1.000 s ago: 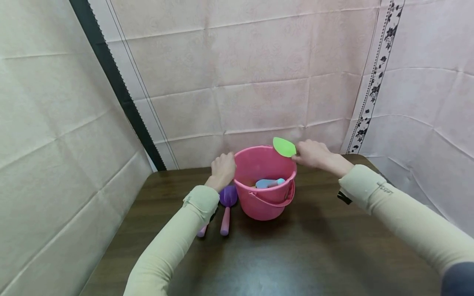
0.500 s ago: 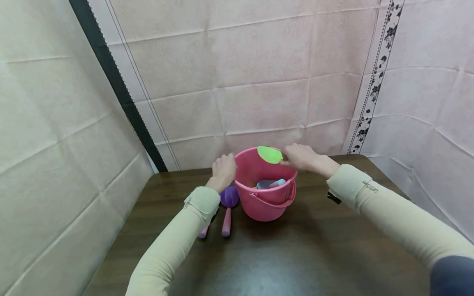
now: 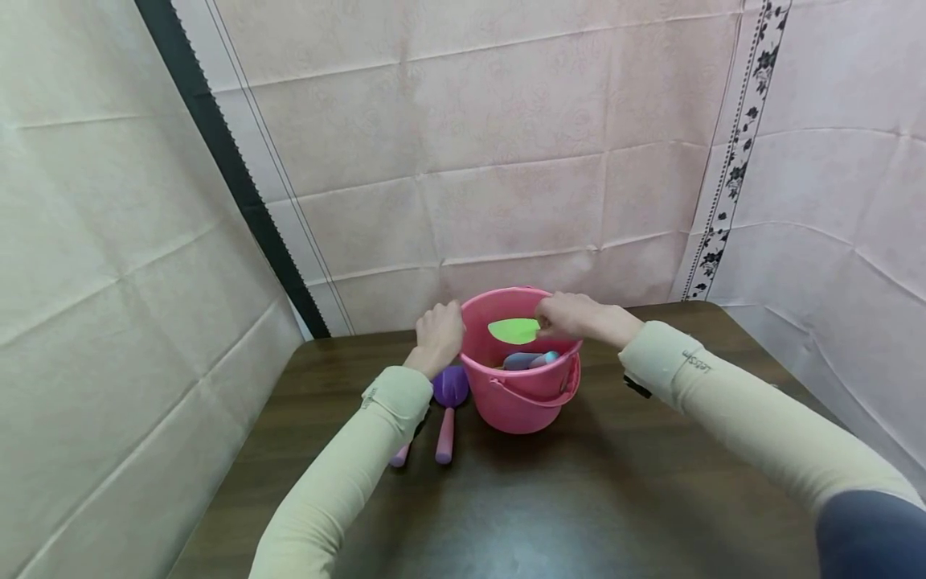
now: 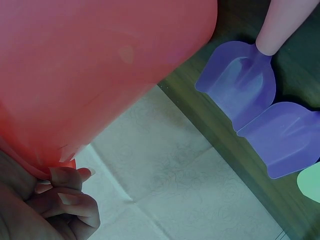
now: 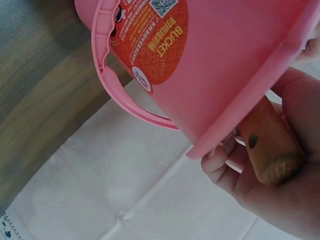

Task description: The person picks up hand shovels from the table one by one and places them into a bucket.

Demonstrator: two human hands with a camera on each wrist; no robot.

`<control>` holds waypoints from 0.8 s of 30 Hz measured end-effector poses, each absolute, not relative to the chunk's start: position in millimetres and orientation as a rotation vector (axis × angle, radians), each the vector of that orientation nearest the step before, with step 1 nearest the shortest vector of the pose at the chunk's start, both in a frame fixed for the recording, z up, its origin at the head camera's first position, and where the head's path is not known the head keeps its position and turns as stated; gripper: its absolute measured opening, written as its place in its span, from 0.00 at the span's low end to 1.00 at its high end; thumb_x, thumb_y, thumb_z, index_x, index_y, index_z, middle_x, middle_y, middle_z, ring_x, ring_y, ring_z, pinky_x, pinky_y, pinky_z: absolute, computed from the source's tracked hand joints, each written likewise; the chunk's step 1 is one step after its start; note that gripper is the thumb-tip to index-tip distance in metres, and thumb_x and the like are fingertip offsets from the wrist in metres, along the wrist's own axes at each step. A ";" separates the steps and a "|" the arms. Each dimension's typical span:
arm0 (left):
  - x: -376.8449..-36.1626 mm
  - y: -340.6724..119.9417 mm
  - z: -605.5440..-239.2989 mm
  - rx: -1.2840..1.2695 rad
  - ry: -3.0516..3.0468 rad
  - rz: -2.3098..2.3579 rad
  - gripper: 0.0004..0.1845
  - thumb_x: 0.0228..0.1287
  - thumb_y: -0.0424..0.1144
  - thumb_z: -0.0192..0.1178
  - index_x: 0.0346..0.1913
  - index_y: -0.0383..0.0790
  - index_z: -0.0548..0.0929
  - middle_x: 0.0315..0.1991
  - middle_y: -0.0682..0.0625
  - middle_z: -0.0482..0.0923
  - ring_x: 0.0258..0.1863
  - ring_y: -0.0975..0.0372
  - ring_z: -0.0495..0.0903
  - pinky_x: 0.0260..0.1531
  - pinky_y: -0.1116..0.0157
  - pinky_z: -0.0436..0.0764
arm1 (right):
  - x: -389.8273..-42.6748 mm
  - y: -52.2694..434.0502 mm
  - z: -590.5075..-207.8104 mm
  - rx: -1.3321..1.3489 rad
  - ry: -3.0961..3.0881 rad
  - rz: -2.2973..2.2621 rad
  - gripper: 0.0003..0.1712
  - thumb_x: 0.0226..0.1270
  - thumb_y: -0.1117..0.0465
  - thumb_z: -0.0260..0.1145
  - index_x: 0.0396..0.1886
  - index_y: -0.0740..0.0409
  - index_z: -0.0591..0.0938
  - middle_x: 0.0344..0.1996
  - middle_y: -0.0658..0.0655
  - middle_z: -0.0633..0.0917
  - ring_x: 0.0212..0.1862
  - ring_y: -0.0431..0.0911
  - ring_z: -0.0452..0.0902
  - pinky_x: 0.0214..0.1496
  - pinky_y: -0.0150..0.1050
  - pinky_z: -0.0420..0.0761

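Observation:
A pink bucket (image 3: 517, 408) stands upright on the table, its handle hanging down the near right side. My left hand (image 3: 439, 338) grips the bucket's left rim; in the left wrist view its fingers (image 4: 72, 200) curl at the rim. Over the bucket's opening my right hand (image 3: 571, 315) holds a small trowel with a bright green blade (image 3: 514, 330). The right wrist view shows its wooden handle (image 5: 272, 145) in the palm, beside the rim. Inside the bucket lies a blue tool (image 3: 519, 361) with a pink and light blue handle; the bucket's bottom is hidden.
Two purple toy shovels (image 4: 245, 82) with pink handles lie left of the bucket, partly under my left forearm in the head view. A pale green thing (image 4: 310, 182) of unclear kind shows beside them. Fabric-covered walls (image 3: 506, 161) stand behind the dark wooden table (image 3: 550, 515).
My right hand has moved left and slightly down, bringing the green trowel blade from the bucket's right rim to inside its opening. The left hand keeps its hold on the rim.

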State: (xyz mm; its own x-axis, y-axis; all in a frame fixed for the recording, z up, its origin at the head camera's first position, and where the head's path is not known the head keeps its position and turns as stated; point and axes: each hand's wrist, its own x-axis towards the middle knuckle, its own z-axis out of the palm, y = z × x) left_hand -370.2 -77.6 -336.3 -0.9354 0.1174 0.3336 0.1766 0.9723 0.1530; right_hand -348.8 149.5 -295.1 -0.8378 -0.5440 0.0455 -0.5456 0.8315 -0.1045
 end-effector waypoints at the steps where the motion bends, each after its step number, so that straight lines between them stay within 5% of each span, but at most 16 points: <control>1: -370.4 -77.7 -336.6 -0.213 -2.792 -0.259 0.06 0.67 0.35 0.53 0.38 0.38 0.79 0.34 0.41 0.84 0.37 0.47 0.84 0.35 0.52 0.82 | -349.9 148.5 -296.2 0.896 -3.000 0.172 0.16 0.60 0.58 0.67 0.18 0.53 0.71 0.16 0.46 0.64 0.23 0.40 0.60 0.25 0.34 0.60; 11: -371.0 -78.0 -338.2 -0.213 -2.786 -0.261 0.05 0.66 0.34 0.54 0.38 0.38 0.80 0.36 0.40 0.84 0.38 0.46 0.85 0.36 0.51 0.82 | -358.1 139.2 -304.7 0.955 -3.026 0.135 0.22 0.60 0.57 0.69 0.13 0.52 0.69 0.11 0.45 0.61 0.19 0.39 0.57 0.22 0.32 0.58; 24: -370.5 -77.9 -336.3 -0.206 -2.798 -0.263 0.05 0.67 0.35 0.53 0.37 0.38 0.79 0.35 0.41 0.84 0.37 0.46 0.85 0.35 0.52 0.82 | -367.1 124.5 -315.7 0.951 -3.045 -0.024 0.17 0.58 0.54 0.72 0.16 0.53 0.76 0.13 0.46 0.69 0.22 0.40 0.66 0.32 0.34 0.63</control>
State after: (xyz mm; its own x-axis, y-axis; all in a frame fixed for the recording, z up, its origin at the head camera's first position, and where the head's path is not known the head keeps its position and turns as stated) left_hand -370.5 -77.9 -336.3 -0.9376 0.1120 0.3291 0.1714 0.9726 0.1572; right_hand -367.1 124.5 -315.7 -0.8214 -0.5681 -0.0507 -0.5689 0.8224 -0.0003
